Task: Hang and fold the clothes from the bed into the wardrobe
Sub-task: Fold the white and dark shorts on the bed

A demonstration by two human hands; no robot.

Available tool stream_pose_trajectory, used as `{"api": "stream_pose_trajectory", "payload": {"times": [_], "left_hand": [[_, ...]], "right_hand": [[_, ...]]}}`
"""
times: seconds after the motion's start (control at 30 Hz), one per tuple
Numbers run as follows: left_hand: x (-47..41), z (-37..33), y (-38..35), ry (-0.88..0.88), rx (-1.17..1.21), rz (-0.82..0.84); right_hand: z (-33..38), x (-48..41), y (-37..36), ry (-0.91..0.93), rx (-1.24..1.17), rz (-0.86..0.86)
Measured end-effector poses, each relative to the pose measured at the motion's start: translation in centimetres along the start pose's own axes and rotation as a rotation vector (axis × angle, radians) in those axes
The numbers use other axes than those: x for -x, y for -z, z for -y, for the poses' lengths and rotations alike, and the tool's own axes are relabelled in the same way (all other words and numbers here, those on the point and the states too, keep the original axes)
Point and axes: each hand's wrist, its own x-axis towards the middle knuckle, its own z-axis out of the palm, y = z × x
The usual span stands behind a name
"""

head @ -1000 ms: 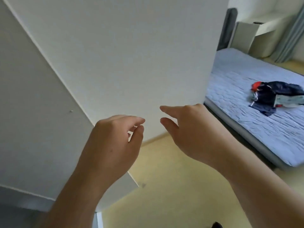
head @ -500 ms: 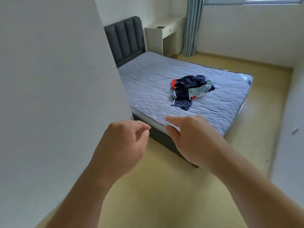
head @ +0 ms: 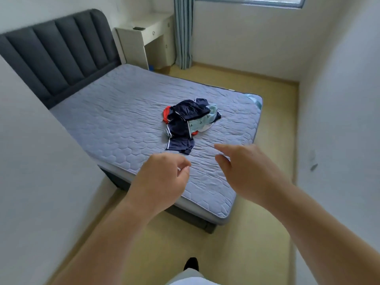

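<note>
1. Crumpled pile of navy, orange and pale-blue clothes (head: 188,122) lies mid-mattress, toward the foot end.
2. Grey quilted mattress bed (head: 115,120) w/ dark padded headboard (head: 59,52); yellowish floor (head: 267,202) around it.
3. White desk (head: 148,38) & blue-grey curtain (head: 183,31) in far corner.
4. Left hand (head: 160,182) loosely curled, right hand (head: 244,169) fingers spread, both empty, short of the pile.

Ahead of the fingers (head: 221,148) of both empty hands, bare mattress (head: 115,122) lies open up to the clothes pile (head: 185,122). A white panel (head: 37,171) blocks the left; open floor (head: 273,112) lies right.
</note>
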Motion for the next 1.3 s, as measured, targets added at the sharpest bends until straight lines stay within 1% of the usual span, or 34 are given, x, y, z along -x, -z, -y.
{"api": "stream_pose_trajectory", "payload": {"times": [0.13,0.27,0.4,0.5,0.63,0.83,0.93,1.07,1.17,1.3], "left_hand": [[-8.7,0.5,-2.9,-0.033,-0.004,0.086],[-15.6,0.0,-6.7,0.001,0.004,0.130],[-21.8,-1.3,-11.7,0.055,-0.023,0.144],[-25.9,-2.6,-15.9,0.142,-0.046,0.143],[-30.7,-4.5,-20.1,0.319,-0.069,0.210],[-37.0,-4.6,-24.2,0.452,-0.068,0.193],[-40.1,-1.9,-27.2,0.517,-0.044,0.191],[-44.2,5.0,-33.5,0.570,-0.073,0.251],[-47.0,11.5,-39.5,0.629,-0.133,0.423],[-50.0,19.6,-46.8,0.736,-0.235,0.633]], "right_hand": [[-4.6,-6.3,-0.2,-0.022,0.010,0.001],[-10.4,-11.4,-0.8,-0.059,-0.017,0.018],[-17.4,-17.0,-1.6,-0.046,-0.041,0.075],[-22.8,-21.1,-2.1,0.009,-0.067,0.113],[-29.3,-26.7,-1.5,0.099,-0.087,0.166],[-35.9,-34.8,-2.9,0.234,-0.082,0.299],[-37.6,-39.0,-5.8,0.256,-0.055,0.352],[-38.7,-44.0,-12.2,0.212,-0.092,0.438],[-40.0,-47.2,-18.4,0.166,-0.098,0.525],[-42.0,-51.5,-27.4,0.191,-0.099,0.598]]}}
